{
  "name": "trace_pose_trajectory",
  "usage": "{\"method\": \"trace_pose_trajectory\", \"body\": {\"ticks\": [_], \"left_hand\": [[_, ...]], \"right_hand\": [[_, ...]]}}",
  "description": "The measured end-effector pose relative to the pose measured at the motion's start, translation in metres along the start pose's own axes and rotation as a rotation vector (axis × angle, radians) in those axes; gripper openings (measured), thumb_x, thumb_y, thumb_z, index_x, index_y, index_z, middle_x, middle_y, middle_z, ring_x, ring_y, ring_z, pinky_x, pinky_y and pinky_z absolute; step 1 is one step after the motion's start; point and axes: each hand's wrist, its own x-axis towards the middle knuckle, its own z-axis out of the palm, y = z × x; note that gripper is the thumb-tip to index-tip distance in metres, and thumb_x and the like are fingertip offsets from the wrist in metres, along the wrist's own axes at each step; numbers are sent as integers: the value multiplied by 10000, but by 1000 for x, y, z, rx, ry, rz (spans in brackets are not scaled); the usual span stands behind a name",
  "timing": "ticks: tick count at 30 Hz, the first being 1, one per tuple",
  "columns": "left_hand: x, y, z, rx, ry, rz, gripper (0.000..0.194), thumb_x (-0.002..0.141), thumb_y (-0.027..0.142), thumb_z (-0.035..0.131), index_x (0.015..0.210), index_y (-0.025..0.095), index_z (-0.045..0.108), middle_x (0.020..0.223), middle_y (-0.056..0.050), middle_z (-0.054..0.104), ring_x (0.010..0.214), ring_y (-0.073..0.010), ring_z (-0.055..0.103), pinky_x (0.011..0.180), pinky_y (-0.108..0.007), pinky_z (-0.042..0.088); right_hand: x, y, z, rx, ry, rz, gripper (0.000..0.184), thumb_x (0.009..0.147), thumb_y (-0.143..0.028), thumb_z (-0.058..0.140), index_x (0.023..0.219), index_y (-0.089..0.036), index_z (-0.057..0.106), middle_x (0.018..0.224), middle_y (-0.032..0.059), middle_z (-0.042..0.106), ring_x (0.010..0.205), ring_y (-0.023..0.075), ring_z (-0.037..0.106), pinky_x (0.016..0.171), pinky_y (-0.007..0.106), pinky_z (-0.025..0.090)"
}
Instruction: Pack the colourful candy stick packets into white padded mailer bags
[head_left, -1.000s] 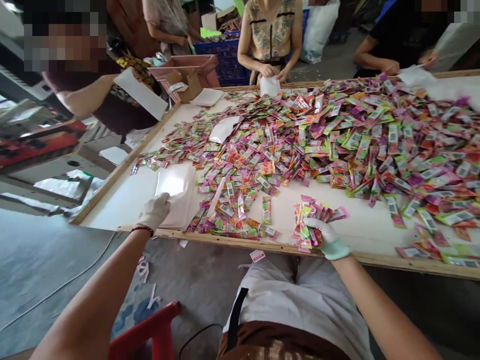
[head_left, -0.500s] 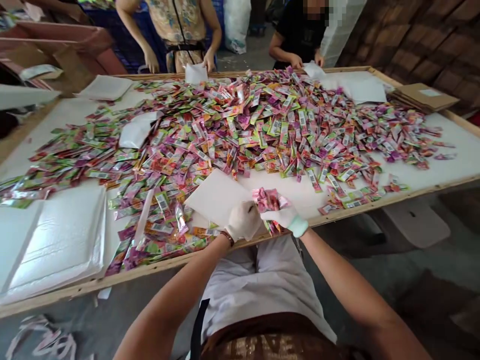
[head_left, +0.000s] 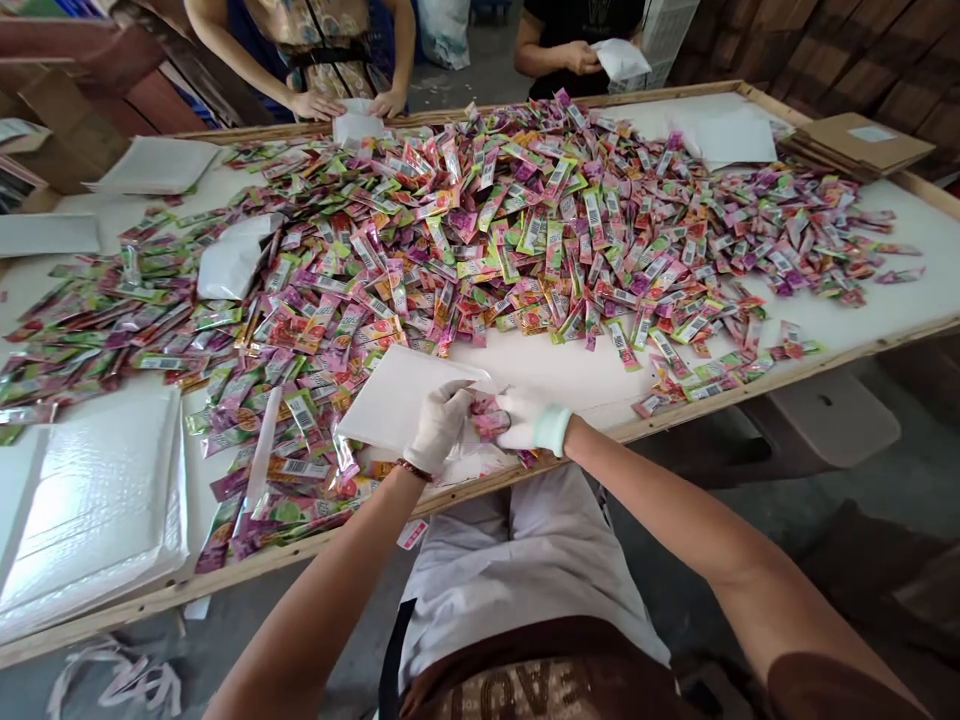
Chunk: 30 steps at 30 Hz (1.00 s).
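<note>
A white padded envelope (head_left: pixel 390 395) lies flat at the table's near edge, its mouth toward my right side. My left hand (head_left: pixel 440 425), in a white glove, is closed on the envelope's edge by the mouth. My right hand (head_left: pixel 523 417), gloved in white with a mint cuff, grips a bunch of pink sachets (head_left: pixel 489 418) at that mouth. How far the sachets are inside is hard to make out. Beyond both hands spreads a large heap of colourful sachets (head_left: pixel 517 215).
Stacked padded mailers (head_left: pixel 97 490) lie at the near left. A filled white envelope (head_left: pixel 232 262) rests on the heap. Flat cardboard (head_left: pixel 862 143) sits at the far right. Two co-workers across the table handle white envelopes. A wooden rim (head_left: pixel 720 395) borders the table; a stool (head_left: pixel 832 420) stands below.
My right hand has brought the sachets left to the envelope's mouth. My left hand has moved left and now holds the envelope's edge. The co-worker at right has raised a white envelope.
</note>
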Motion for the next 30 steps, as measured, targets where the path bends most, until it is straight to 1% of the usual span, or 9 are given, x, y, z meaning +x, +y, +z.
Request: {"method": "trace_pose_trajectory", "body": {"ticks": [4, 7, 10, 13, 16, 20, 24, 27, 30], "left_hand": [[1, -2, -3, 136, 40, 55, 288, 732, 352, 593, 877, 138, 720, 688, -19, 670, 663, -153, 593, 602, -243, 465], [-6, 0, -11, 290, 28, 98, 259, 753, 336, 579, 860, 142, 712, 744, -29, 684, 709, -160, 586, 620, -247, 446], [-14, 14, -16, 408, -15, 113, 192, 760, 319, 556, 716, 156, 648, 638, 6, 589, 628, -134, 502, 574, -241, 373], [-21, 29, -8, 346, -48, 103, 180, 770, 303, 529, 633, 187, 531, 553, 33, 481, 545, -117, 426, 536, -243, 313], [-25, 32, 8, 447, 53, 173, 159, 815, 297, 516, 683, 207, 520, 571, 24, 501, 574, -139, 459, 582, -259, 339], [-25, 18, 18, 717, 199, 261, 103, 849, 277, 521, 841, 206, 595, 713, -17, 593, 677, -174, 514, 656, -284, 361], [-21, 6, 11, 699, 181, 234, 142, 867, 277, 513, 892, 194, 625, 739, -22, 618, 686, -173, 524, 663, -280, 368], [-19, 7, 5, 638, 153, 203, 132, 857, 262, 515, 821, 189, 619, 663, 7, 566, 625, -146, 457, 632, -268, 347], [-21, 18, 5, 631, 104, 223, 144, 837, 242, 533, 713, 187, 583, 602, 25, 502, 589, -127, 389, 600, -264, 310]], "right_hand": [[4, -8, 8, -53, 73, -7, 468, 735, -434, 727, 1111, -162, 673, 1067, 140, 684, 913, 276, 659, 783, 341, 490], [2, -6, 12, 108, 102, 32, 468, 782, -473, 704, 1137, -174, 646, 1077, 103, 679, 971, 244, 655, 824, 308, 492], [3, -10, 14, 31, 108, 97, 479, 796, -515, 682, 1131, -174, 647, 1124, 137, 662, 999, 276, 648, 850, 351, 492], [9, -22, 12, -89, 88, 150, 485, 804, -496, 674, 1160, -168, 634, 1155, 179, 649, 1007, 310, 643, 858, 399, 491], [13, -28, 14, -98, 80, 180, 464, 779, -432, 705, 1147, -160, 634, 1128, 193, 651, 1028, 341, 635, 859, 420, 490], [-6, -19, 33, 12, 313, 101, 594, 793, -427, 684, 1304, -154, 551, 1224, 186, 623, 1079, 348, 612, 909, 445, 479], [-30, -9, 52, 100, 522, -129, 649, 909, -426, 573, 1466, -141, 400, 1459, 188, 481, 1297, 313, 487, 1055, 425, 405], [-30, -10, 51, -3, 442, -105, 424, 1001, -415, 440, 1337, -176, 540, 1413, 172, 506, 1225, 316, 507, 997, 440, 422], [-15, -17, 42, -117, 336, 24, 359, 1028, -410, 375, 1173, -197, 625, 1237, 166, 587, 1099, 325, 534, 879, 443, 455]]}}
